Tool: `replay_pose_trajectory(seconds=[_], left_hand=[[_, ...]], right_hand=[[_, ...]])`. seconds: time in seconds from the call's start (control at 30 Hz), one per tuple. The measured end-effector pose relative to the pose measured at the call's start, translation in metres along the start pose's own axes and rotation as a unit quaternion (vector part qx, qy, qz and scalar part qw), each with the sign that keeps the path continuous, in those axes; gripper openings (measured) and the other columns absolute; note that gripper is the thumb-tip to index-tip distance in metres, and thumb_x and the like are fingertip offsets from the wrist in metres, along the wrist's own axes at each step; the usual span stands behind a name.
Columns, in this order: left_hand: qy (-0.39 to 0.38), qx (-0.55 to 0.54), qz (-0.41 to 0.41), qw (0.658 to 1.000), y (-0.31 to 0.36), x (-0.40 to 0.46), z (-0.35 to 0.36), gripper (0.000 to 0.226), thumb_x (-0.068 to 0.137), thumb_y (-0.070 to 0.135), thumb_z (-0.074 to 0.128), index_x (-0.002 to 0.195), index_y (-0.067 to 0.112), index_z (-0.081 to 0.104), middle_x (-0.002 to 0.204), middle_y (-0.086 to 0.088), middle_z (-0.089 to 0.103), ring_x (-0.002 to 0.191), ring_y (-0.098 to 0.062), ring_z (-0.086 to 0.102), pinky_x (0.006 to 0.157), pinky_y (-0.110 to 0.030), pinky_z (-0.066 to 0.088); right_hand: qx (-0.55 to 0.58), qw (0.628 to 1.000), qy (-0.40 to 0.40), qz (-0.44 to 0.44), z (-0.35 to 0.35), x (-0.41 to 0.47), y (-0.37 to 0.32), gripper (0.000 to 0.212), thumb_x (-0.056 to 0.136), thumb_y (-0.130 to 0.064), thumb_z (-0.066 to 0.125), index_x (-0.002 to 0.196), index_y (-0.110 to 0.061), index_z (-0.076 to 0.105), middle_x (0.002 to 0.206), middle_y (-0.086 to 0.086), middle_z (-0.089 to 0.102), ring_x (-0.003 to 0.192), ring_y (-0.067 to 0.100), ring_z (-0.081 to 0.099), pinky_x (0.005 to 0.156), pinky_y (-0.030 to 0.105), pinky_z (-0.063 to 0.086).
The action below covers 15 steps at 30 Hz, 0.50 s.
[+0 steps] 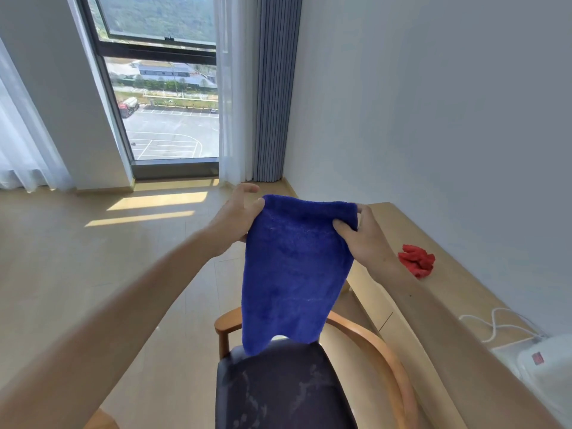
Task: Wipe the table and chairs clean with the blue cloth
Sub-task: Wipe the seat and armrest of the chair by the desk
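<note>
above the chair [278, 382], left hand [232, 224] and right hand [365, 239] pinch the blue cloth [294, 274], seemingly folded.

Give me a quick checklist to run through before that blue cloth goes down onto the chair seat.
1. Cloth held at both top corners: ok, left hand and right hand pinch the blue cloth.
2. Cloth hanging open: ok, though its lower edge looks uneven.
3. Chair seat free to wipe: ok, pale smudges show on it.
4. Cloth above the seat: ok.
5. Red cloth out of the way: ok, on the table.
6. Cloth damp: cannot tell.
</note>
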<state>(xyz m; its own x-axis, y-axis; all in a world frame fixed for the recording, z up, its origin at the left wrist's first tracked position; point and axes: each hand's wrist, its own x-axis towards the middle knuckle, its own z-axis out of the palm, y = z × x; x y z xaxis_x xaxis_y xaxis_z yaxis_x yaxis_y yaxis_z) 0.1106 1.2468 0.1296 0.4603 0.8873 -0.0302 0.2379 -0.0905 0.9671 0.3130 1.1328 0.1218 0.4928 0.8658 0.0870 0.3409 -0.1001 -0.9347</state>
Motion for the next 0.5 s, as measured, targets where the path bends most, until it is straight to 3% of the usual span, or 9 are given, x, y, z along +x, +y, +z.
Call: replay_pose_trajectory(seconds=[0.1,0.2,0.3,0.37,0.43,0.5], left_hand=[[-0.119,-0.114,-0.036,0.986,0.002,-0.002,-0.009,0.057,0.091,0.008,0.062,0.135,0.028,0.032,0.107,-0.010,0.065,0.087,-0.017,0.064,0.074,-0.028,0.054],[-0.160,0.021,0.013,0.987,0.000,-0.004,-0.017,0.081,0.081,-0.014,0.061,0.141,0.031,0.030,0.110,-0.010,0.066,0.091,-0.019,0.062,0.075,-0.020,0.051],[-0.092,0.226,0.083,0.966,-0.003,-0.004,-0.015,0.059,0.088,0.002,0.060,0.136,0.031,0.040,0.090,0.004,0.064,0.082,-0.014,0.058,0.065,-0.014,0.043],[-0.061,0.313,0.135,0.938,-0.004,-0.005,-0.012,0.042,0.093,0.009,0.055,0.128,0.030,0.045,0.080,0.007,0.058,0.075,-0.010,0.053,0.061,-0.017,0.039],[-0.050,0.313,0.144,0.937,-0.007,-0.006,-0.011,0.031,0.096,0.014,0.049,0.123,0.030,0.047,0.082,-0.001,0.060,0.075,-0.016,0.055,0.062,-0.022,0.044],[-0.048,0.254,0.113,0.959,-0.008,-0.005,-0.008,0.022,0.098,0.018,0.046,0.116,0.032,0.047,0.089,-0.007,0.064,0.080,-0.023,0.060,0.067,-0.033,0.055]], right_hand=[[0.130,0.982,-0.087,0.108,-0.007,0.004,-0.001,0.066,0.083,-0.011,0.073,0.138,-0.019,0.036,0.127,0.004,0.055,0.113,0.022,0.058,0.096,0.039,0.051],[0.168,0.965,-0.157,0.126,-0.014,0.005,-0.002,0.091,0.074,0.018,0.063,0.147,-0.024,0.027,0.127,0.017,0.054,0.107,0.029,0.059,0.099,0.040,0.048],[-0.016,0.993,-0.111,0.037,-0.010,0.000,-0.005,0.065,0.077,0.012,0.064,0.135,-0.015,0.049,0.115,0.006,0.062,0.106,0.022,0.061,0.090,0.029,0.050],[-0.135,0.989,-0.056,-0.025,-0.006,-0.002,-0.007,0.042,0.083,0.001,0.064,0.120,-0.017,0.059,0.107,-0.001,0.063,0.101,0.018,0.060,0.079,0.023,0.047],[-0.219,0.973,-0.020,-0.066,-0.002,-0.004,-0.008,0.025,0.089,-0.008,0.058,0.112,-0.019,0.058,0.096,-0.004,0.063,0.090,0.016,0.059,0.068,0.023,0.043],[-0.255,0.963,0.003,-0.085,-0.001,-0.005,-0.008,0.017,0.095,-0.016,0.052,0.111,-0.019,0.053,0.096,-0.003,0.063,0.087,0.017,0.058,0.064,0.024,0.040]])
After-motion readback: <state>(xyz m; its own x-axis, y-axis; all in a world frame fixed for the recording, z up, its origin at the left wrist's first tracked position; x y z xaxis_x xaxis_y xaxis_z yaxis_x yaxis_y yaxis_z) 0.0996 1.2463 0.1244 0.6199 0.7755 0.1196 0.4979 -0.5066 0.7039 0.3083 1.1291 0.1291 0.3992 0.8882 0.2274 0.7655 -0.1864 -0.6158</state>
